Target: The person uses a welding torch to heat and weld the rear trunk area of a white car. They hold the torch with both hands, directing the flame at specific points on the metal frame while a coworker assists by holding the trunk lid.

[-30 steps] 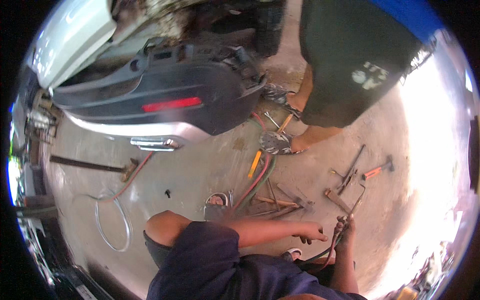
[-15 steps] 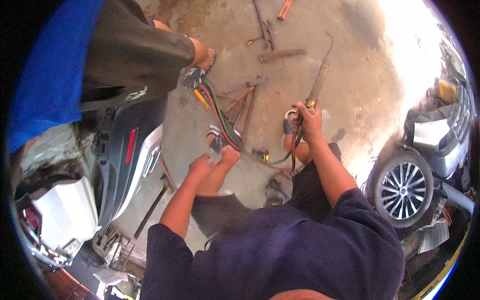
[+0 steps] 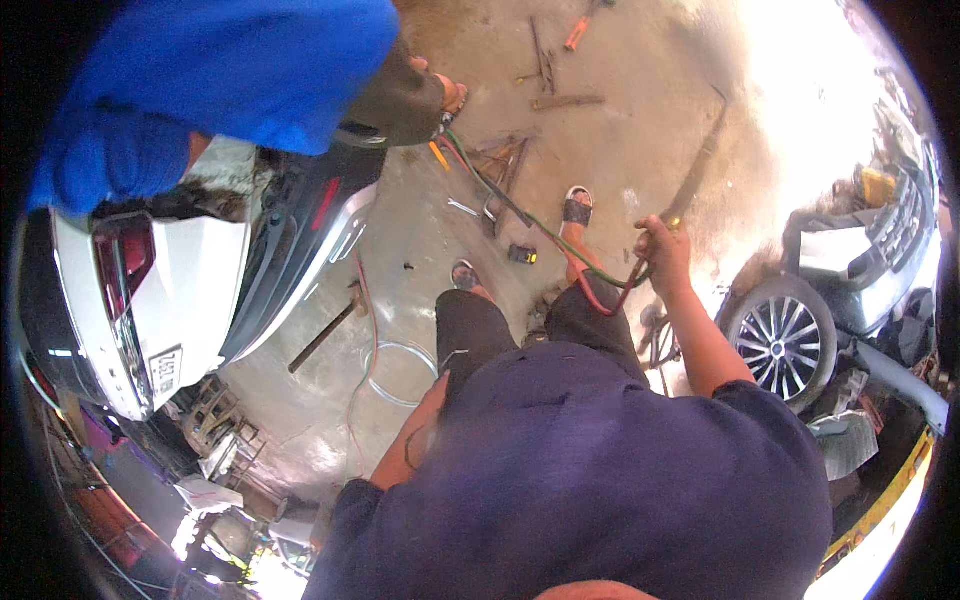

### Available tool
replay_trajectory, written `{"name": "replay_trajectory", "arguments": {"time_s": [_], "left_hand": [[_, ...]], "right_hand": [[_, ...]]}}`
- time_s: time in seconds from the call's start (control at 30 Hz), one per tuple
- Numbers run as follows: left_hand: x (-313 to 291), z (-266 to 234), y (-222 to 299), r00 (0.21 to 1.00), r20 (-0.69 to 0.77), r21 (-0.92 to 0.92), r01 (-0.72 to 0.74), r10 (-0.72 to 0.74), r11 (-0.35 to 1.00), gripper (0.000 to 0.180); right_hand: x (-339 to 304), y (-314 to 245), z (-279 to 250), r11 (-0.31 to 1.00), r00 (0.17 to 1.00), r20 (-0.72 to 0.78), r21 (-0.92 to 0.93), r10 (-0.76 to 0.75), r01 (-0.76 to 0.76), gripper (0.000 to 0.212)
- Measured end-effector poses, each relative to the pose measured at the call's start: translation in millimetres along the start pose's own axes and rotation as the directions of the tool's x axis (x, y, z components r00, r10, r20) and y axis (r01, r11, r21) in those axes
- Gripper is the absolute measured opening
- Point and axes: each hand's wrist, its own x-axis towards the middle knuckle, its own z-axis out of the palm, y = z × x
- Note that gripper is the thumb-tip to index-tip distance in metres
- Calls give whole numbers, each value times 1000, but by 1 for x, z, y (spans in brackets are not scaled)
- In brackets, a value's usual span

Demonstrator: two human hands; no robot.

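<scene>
Right hand (image 3: pixel 663 255): gripping the torch (image 3: pixel 699 168) by its hose end, out above the floor (image 3: pixel 630 135); left hand (image 3: pixel 434 396): too indistinct to judge. Could snag the hoses (image 3: pixel 550 234), draped by the right leg (image 3: pixel 592 328), if stepping carelessly.

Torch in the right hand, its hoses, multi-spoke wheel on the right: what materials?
Torch: metal, possibly brass; yellowish glint near the right hand, though the shaft is blurred.
Hoses: probably rubber, smooth; red and green, bending in soft curves.
Wheel: likely alloy, bright silvery spokes; its dark, matte tyre looks like rubber.
</scene>
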Motion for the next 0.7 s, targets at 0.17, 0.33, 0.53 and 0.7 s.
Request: {"name": "replay_trajectory", "arguments": {"time_s": [0.17, 0.33, 0.53, 0.7], "left_hand": [[67, 5, -8, 997, -2, -10, -82, 82, 997, 86], [125, -12, -49, 938, -121, 373, -260, 324, 891, 66], [52, -65, -37, 867, -131, 628, -303, 481, 717, 37], [19, -92, -65, 797, -209, 600, -353, 567, 718, 33]], "right_hand": [[-58, -39, 17, 998, 1000, -30, -62, -4, 2, 24], [-140, -44, 57, 993, 1000, 5, -121, -10, 11, 25], [-174, -22, 140, 977, 994, 80, -189, -80, 94, 24], [-200, -24, 192, 958, 950, 210, -123, -230, 259, 25]]}}
